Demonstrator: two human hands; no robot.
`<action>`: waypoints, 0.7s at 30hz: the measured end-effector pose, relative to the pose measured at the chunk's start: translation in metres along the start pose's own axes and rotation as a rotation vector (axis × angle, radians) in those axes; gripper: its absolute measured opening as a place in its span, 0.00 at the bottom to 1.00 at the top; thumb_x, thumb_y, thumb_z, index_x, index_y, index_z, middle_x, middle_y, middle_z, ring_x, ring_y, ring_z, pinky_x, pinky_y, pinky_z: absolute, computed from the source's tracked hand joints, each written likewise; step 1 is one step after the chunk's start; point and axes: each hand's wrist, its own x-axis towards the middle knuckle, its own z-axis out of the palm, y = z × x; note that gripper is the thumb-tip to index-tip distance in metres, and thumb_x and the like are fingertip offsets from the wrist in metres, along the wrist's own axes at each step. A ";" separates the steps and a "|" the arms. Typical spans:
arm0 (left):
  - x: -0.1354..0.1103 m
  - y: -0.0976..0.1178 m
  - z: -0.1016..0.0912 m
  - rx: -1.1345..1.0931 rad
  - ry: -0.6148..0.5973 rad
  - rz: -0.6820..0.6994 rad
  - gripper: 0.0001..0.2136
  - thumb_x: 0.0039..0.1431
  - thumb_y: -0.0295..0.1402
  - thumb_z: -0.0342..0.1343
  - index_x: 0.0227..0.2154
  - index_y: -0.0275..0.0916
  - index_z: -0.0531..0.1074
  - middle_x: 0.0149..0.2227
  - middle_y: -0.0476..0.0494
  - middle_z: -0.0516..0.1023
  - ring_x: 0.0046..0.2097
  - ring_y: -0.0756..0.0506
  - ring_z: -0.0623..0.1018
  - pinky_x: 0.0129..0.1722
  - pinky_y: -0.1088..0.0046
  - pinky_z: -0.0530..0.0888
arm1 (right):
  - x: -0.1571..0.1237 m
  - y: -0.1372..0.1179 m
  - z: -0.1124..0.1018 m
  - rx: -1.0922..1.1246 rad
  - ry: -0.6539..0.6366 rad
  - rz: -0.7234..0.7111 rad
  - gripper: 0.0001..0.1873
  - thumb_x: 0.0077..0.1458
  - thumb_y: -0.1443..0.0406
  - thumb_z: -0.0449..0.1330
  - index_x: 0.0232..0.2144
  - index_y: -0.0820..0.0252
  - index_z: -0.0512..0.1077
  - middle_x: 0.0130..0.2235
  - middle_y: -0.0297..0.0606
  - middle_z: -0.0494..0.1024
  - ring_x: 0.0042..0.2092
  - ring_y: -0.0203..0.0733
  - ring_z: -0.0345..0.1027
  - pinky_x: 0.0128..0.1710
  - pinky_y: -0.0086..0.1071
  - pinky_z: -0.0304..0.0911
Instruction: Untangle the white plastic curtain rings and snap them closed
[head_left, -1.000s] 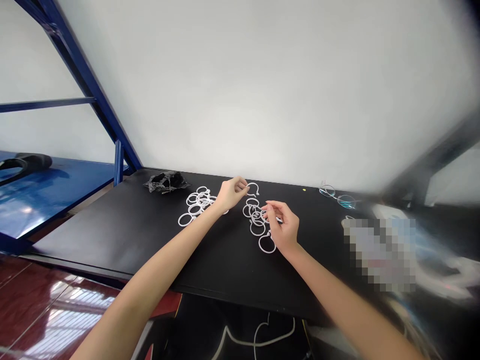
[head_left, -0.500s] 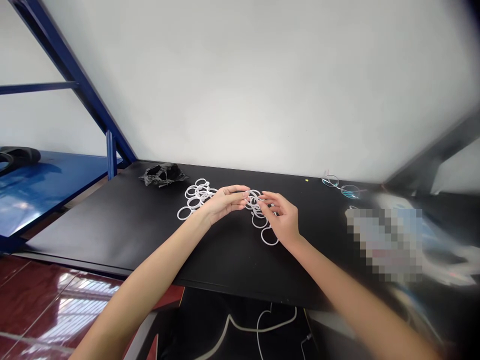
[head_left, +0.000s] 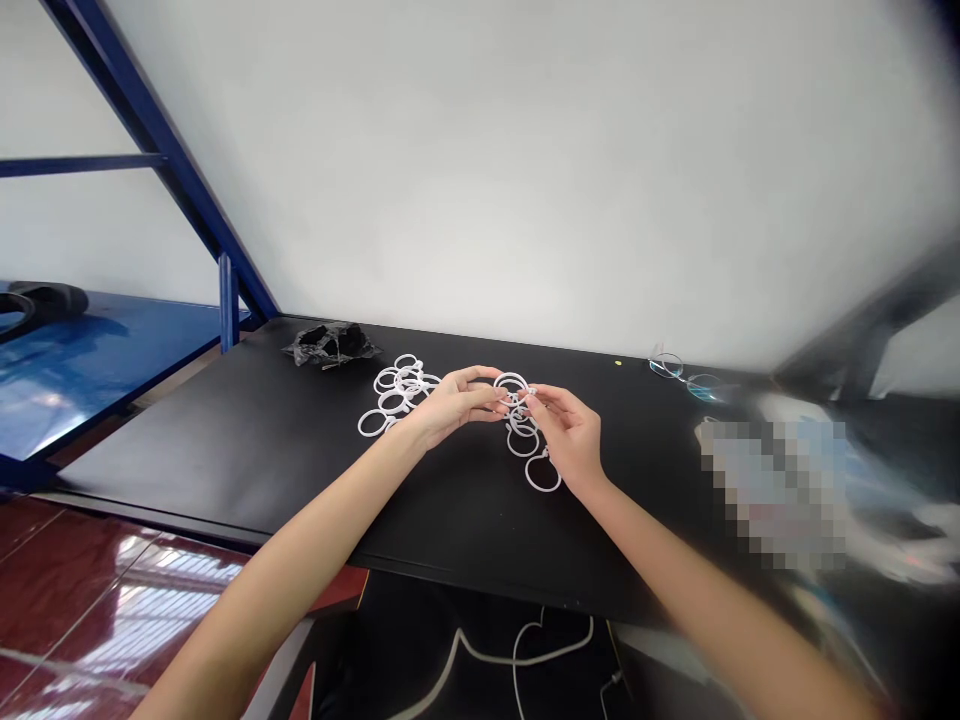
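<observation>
White ring [head_left: 511, 375]: thin, round, smooth, likely plastic, with a small knobby clasp at its right edge. You had it up between both hands, over the black table [head_left: 442, 510]. Its outline looked doubled, so one ring or two, couldn't tell.

Your left hand [head_left: 456, 402] pinched the ring's left side, thumb against fingers, arm stretched in from lower left. Your right hand [head_left: 571, 430] grasped it at the clasp with thumb and fingertips, fingers curled, wrist bent inward, arm coming from lower right. Neither grip was slack.

Two heaps of similar rings. Near heap [head_left: 523, 455], just below your hands: at least three, overlapping, partly hidden by fingers. Far heap [head_left: 409, 380], beyond your left forearm: at least five, tangled; exact count hidden.

Farther out on the table: one crumpled, shiny black bag [head_left: 330, 345], back left; one pair of thin-rimmed glasses [head_left: 683, 379], back right; one tiny yellow speck [head_left: 618, 363] near the wall; one pixelated item [head_left: 772, 490] at right, beside blurred clear plastic [head_left: 892, 510].

Around that: plain pale wall [head_left: 525, 200], blue metal frame [head_left: 199, 200], glossy blue table [head_left: 142, 350] bearing one black object [head_left: 56, 298], reddish glossy floor tiles [head_left: 67, 590], and at least two pale cables [head_left: 495, 657] below the tabletop.
</observation>
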 end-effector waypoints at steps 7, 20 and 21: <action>-0.009 -0.014 0.016 0.573 0.181 0.502 0.14 0.62 0.41 0.53 0.45 0.37 0.67 0.37 0.44 0.75 0.30 0.52 0.75 0.31 0.74 0.76 | -0.012 -0.004 0.003 -0.144 -0.057 -0.128 0.07 0.56 0.60 0.63 0.31 0.57 0.76 0.30 0.37 0.80 0.31 0.43 0.77 0.33 0.36 0.76; -0.015 -0.014 0.017 1.128 0.008 0.740 0.17 0.70 0.33 0.37 0.30 0.36 0.68 0.35 0.42 0.69 0.33 0.50 0.71 0.37 0.72 0.71 | -0.021 -0.010 0.014 0.071 -0.132 -0.045 0.07 0.54 0.60 0.65 0.28 0.56 0.75 0.30 0.36 0.79 0.33 0.43 0.77 0.35 0.39 0.77; -0.015 -0.015 0.018 1.130 0.016 0.729 0.17 0.70 0.33 0.37 0.30 0.36 0.68 0.34 0.43 0.68 0.32 0.50 0.70 0.36 0.72 0.71 | -0.020 -0.010 0.015 0.091 -0.139 -0.022 0.08 0.54 0.59 0.65 0.27 0.56 0.75 0.29 0.35 0.79 0.32 0.43 0.77 0.35 0.39 0.78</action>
